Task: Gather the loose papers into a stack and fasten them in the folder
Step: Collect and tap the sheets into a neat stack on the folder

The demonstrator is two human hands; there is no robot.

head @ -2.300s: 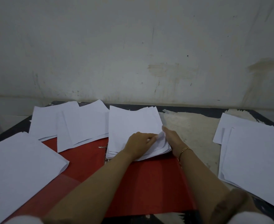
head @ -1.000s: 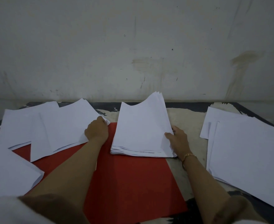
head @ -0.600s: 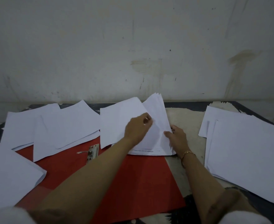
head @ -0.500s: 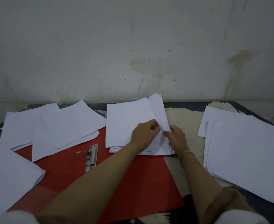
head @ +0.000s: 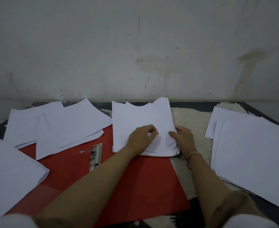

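An open red folder (head: 135, 183) lies flat on the table, its metal fastener (head: 95, 156) bare near the middle. A stack of white papers (head: 140, 116) rests across the folder's far right corner, its far edges uneven. My left hand (head: 142, 137) presses down on top of the stack with curled fingers. My right hand (head: 183, 137) grips the stack's right edge, thumb on top. Loose white sheets (head: 73, 124) overlap the folder's far left part.
More white sheets lie at the near left (head: 8, 175) and in a wide pile at the right (head: 254, 150). The dark table (head: 191, 104) with a worn pale patch ends at a stained wall (head: 135, 46) close behind.
My left hand fetched a sheet from the left pile and laid it on the central stack, uncovering the fastener. Now it lies flat on the stack; my right hand stays at the right edge.
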